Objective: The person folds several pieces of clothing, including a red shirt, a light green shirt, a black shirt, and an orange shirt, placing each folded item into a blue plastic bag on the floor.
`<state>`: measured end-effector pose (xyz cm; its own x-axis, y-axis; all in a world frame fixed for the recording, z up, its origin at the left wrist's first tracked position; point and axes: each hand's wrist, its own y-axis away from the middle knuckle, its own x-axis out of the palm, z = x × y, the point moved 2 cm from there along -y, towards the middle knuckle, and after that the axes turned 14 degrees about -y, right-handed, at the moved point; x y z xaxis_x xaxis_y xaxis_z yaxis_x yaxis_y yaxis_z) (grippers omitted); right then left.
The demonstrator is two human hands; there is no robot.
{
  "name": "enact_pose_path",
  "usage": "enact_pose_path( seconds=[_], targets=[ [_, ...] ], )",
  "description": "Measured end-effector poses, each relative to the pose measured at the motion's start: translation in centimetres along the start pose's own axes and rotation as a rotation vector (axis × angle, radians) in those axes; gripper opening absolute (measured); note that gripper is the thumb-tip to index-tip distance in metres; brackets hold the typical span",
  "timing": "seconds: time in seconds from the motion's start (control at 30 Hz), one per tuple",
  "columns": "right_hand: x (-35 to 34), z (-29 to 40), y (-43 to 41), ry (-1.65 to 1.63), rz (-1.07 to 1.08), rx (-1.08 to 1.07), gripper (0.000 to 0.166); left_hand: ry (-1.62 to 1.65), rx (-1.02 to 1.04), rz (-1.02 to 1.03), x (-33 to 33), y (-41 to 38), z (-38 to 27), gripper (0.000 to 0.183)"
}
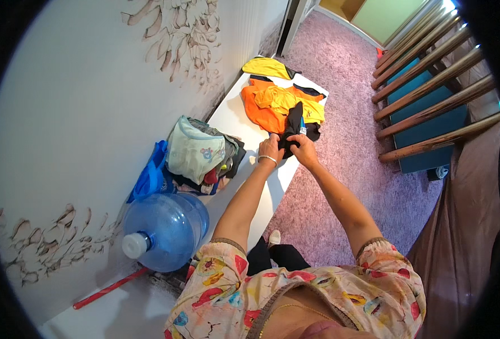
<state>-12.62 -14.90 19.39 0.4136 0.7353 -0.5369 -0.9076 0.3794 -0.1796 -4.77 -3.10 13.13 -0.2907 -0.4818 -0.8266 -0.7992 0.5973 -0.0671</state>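
Both my hands grip a black cloth garment (294,123) over the far half of a long white tabletop (226,116). My left hand (270,149), with a pale bracelet at the wrist, pinches its left side. On the right, my right hand (303,149) pinches the cloth between thumb and fingers, close to a small white tag. Just beyond my hands lie an orange garment (256,112) and a crumpled yellow garment (277,98), which overlap each other. Another yellow garment with black parts (264,68) rests at the far end. The lower part of the black cloth is partly hidden by my fingers.
At the left stand a heap of folded clothes (197,152), a blue bag (150,173) and a large blue water bottle (165,231) with a white cap. A red stick (110,289) lies near the bottle. Metal bars (436,95) and a brown curtain (453,229) are at the right, beyond pink carpet (339,106).
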Motion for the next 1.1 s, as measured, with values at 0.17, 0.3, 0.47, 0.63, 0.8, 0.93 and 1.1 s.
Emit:
enact_pose_path(
  seconds=[0.17,0.3,0.47,0.63,0.8,0.93,1.1],
  targets=[
    [-4.5,6.2,1.6,-0.087,-0.013,-0.100,0.023,0.066,0.001,-0.196,-3.1,2.5,-2.8,0.026],
    [-8.9,10.0,2.7,-0.046,-0.057,-0.179,0.025,0.157,-0.115,-0.238,-9.4,2.5,-6.4,0.025],
    [-12.4,12.3,4.7,-0.090,-0.073,-0.198,0.042,0.122,0.047,-0.219,-15.7,3.6,-9.0,0.023],
    [-12.8,12.4,8.1,-0.107,-0.072,0.060,0.042,0.101,0.086,0.035,-20.1,5.9,-10.3,0.026],
    [-11.8,11.3,10.4,-0.050,0.049,0.113,0.032,-0.061,0.051,0.267,-21.8,8.0,-10.2,0.039],
    [-11.9,11.6,11.0,-0.138,0.008,0.113,0.027,-0.057,0.111,0.348,-22.4,8.9,-10.2,0.052],
    [-12.8,12.2,10.8,-0.203,0.025,0.153,0.026,-0.064,0.106,0.296,-23.1,8.2,-10.8,0.047]
  ],
)
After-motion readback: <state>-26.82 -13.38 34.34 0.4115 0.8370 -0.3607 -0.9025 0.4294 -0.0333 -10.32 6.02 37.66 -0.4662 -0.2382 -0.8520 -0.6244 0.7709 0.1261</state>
